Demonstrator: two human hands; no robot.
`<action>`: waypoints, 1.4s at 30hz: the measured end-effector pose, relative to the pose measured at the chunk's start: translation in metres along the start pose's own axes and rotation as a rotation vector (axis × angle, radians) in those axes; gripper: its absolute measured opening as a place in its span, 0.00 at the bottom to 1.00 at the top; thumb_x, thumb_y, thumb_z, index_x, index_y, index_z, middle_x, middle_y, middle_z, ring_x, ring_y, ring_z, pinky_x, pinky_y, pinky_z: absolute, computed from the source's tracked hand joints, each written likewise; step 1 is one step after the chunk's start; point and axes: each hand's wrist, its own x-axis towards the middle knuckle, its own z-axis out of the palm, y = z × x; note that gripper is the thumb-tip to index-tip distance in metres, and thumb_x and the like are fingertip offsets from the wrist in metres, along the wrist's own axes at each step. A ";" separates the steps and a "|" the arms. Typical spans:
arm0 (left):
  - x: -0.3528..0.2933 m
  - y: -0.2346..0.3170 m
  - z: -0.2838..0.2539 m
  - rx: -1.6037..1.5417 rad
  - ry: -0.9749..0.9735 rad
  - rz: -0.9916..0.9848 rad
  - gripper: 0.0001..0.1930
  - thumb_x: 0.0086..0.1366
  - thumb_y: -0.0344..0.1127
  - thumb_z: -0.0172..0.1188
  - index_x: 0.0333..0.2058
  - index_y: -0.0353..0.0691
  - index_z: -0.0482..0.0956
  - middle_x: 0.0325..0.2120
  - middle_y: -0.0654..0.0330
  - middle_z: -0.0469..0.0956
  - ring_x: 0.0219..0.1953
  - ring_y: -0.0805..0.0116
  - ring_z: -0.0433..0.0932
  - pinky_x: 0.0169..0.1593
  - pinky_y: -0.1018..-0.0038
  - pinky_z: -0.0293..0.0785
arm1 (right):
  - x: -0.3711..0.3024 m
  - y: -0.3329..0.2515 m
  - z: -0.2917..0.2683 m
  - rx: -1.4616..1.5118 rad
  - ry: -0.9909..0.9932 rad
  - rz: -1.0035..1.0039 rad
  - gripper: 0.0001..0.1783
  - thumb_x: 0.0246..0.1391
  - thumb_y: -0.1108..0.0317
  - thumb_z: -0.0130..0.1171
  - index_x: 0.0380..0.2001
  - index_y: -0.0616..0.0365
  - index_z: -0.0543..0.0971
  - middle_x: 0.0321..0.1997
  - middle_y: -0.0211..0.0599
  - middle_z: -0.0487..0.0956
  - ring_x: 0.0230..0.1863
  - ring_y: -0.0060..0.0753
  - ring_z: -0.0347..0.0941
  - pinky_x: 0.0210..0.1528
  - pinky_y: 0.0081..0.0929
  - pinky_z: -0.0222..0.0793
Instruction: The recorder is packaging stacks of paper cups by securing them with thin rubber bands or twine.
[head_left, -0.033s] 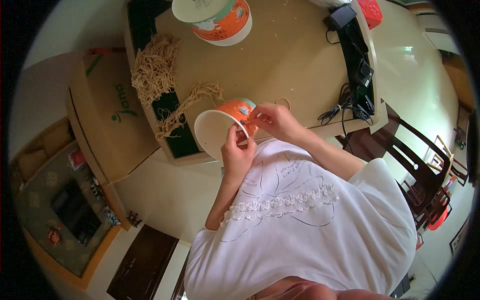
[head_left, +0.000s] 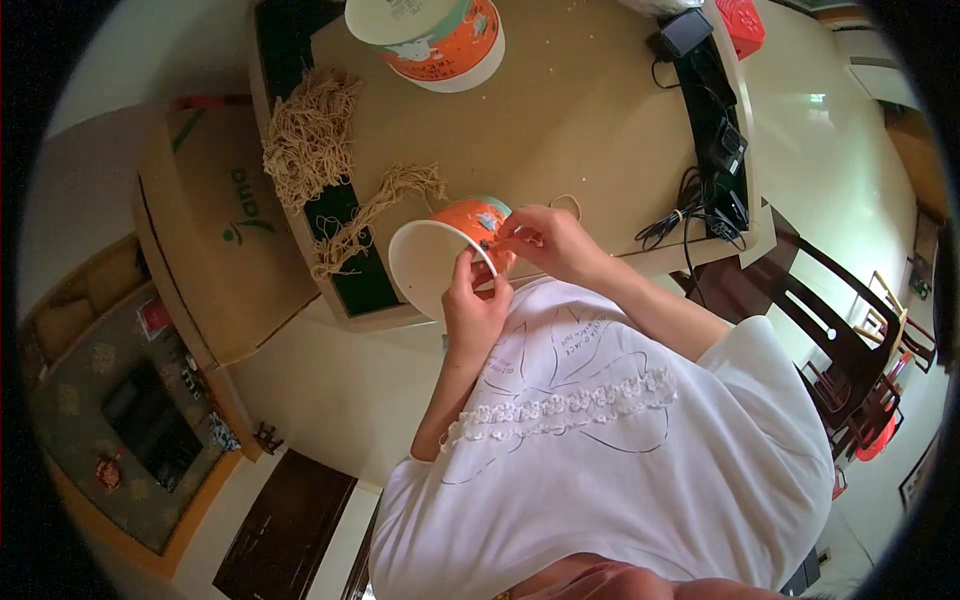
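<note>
A paper bucket (head_left: 466,216) with an orange and green printed outside and a white inside lies tilted at the table's near edge, its mouth turned toward the lower left. My left hand (head_left: 474,303) is closed on its rim, fingertips at the lip. Against the bucket's printed side, my right hand (head_left: 552,243) pinches its fingertips together beside a small dark spot. What sits in that pinch is too small to make out. A thin loop of beige twine (head_left: 570,199) shows on the table just behind the right hand.
A bundle of beige twine (head_left: 312,135) and a looser hank (head_left: 375,215) lie on the table's left side. Stacked matching buckets (head_left: 450,50) stand at the far side. Black cables (head_left: 685,212) and adapters (head_left: 686,33) line the right edge. A cardboard box (head_left: 225,290) stands left.
</note>
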 end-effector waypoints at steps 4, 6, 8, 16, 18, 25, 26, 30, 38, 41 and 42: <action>-0.003 0.005 -0.003 -0.048 -0.007 -0.036 0.24 0.56 0.25 0.57 0.53 0.31 0.65 0.36 0.48 0.80 0.38 0.61 0.82 0.37 0.70 0.81 | 0.004 -0.003 -0.001 0.012 -0.045 -0.034 0.06 0.54 0.74 0.56 0.35 0.63 0.75 0.25 0.35 0.76 0.27 0.20 0.71 0.32 0.22 0.69; -0.002 0.005 -0.005 -0.060 0.002 -0.029 0.24 0.57 0.24 0.56 0.53 0.30 0.64 0.36 0.48 0.80 0.38 0.61 0.82 0.38 0.70 0.81 | 0.004 -0.013 -0.004 -0.018 -0.075 0.029 0.05 0.55 0.73 0.56 0.35 0.63 0.75 0.24 0.33 0.75 0.26 0.19 0.68 0.30 0.22 0.68; -0.002 0.004 -0.007 -0.072 0.012 -0.022 0.25 0.57 0.24 0.56 0.54 0.30 0.63 0.36 0.48 0.80 0.39 0.61 0.81 0.38 0.70 0.81 | 0.003 -0.017 -0.005 -0.048 -0.106 0.091 0.05 0.55 0.72 0.57 0.34 0.62 0.74 0.22 0.32 0.74 0.24 0.18 0.66 0.28 0.21 0.66; 0.000 0.003 -0.008 -0.138 0.009 0.007 0.24 0.59 0.24 0.57 0.54 0.31 0.64 0.35 0.50 0.80 0.38 0.64 0.81 0.39 0.72 0.80 | -0.001 -0.009 0.008 -0.010 -0.023 -0.088 0.05 0.53 0.74 0.58 0.33 0.62 0.78 0.26 0.35 0.75 0.29 0.25 0.73 0.32 0.23 0.70; 0.001 0.002 -0.008 -0.146 0.005 -0.004 0.24 0.59 0.25 0.58 0.54 0.31 0.64 0.35 0.51 0.80 0.38 0.64 0.81 0.39 0.72 0.80 | 0.000 -0.013 0.008 -0.039 -0.022 -0.124 0.05 0.52 0.75 0.58 0.33 0.62 0.78 0.30 0.37 0.76 0.31 0.29 0.75 0.33 0.25 0.71; 0.002 0.007 -0.007 -0.216 -0.004 -0.031 0.20 0.61 0.25 0.56 0.52 0.31 0.67 0.34 0.52 0.80 0.37 0.66 0.81 0.37 0.75 0.79 | -0.001 -0.016 0.015 -0.136 0.016 -0.106 0.06 0.49 0.77 0.59 0.33 0.61 0.79 0.34 0.39 0.77 0.34 0.37 0.78 0.36 0.30 0.74; 0.002 0.005 -0.007 -0.216 -0.003 -0.032 0.20 0.61 0.25 0.56 0.52 0.31 0.67 0.34 0.52 0.80 0.37 0.66 0.81 0.37 0.75 0.79 | -0.001 -0.016 0.015 -0.137 0.015 -0.106 0.06 0.49 0.77 0.59 0.33 0.61 0.79 0.34 0.39 0.77 0.34 0.37 0.78 0.36 0.30 0.74; 0.003 0.010 -0.007 -0.149 -0.010 0.032 0.12 0.63 0.26 0.53 0.45 0.30 0.74 0.32 0.54 0.81 0.33 0.67 0.81 0.36 0.76 0.76 | -0.003 -0.016 0.014 -0.147 0.041 -0.134 0.07 0.48 0.77 0.59 0.33 0.61 0.79 0.34 0.39 0.77 0.34 0.37 0.78 0.35 0.29 0.74; 0.017 0.014 0.005 0.258 0.026 0.209 0.07 0.61 0.26 0.54 0.38 0.34 0.77 0.28 0.47 0.78 0.31 0.48 0.78 0.34 0.63 0.74 | -0.008 -0.011 0.001 -0.179 0.134 -0.169 0.06 0.48 0.78 0.60 0.32 0.60 0.80 0.31 0.37 0.76 0.30 0.35 0.75 0.31 0.27 0.72; 0.023 0.010 0.015 0.290 -0.039 0.229 0.06 0.61 0.27 0.55 0.36 0.36 0.77 0.28 0.48 0.78 0.31 0.49 0.78 0.33 0.61 0.73 | -0.012 -0.004 -0.012 -0.221 0.152 -0.153 0.04 0.47 0.77 0.63 0.30 0.60 0.80 0.29 0.36 0.75 0.28 0.31 0.72 0.27 0.24 0.68; 0.024 0.008 0.018 0.284 -0.034 0.230 0.06 0.61 0.27 0.55 0.36 0.36 0.77 0.28 0.48 0.78 0.31 0.49 0.78 0.33 0.61 0.73 | -0.015 0.000 -0.015 -0.228 0.148 -0.155 0.04 0.47 0.77 0.63 0.30 0.60 0.80 0.29 0.36 0.75 0.28 0.31 0.72 0.27 0.24 0.68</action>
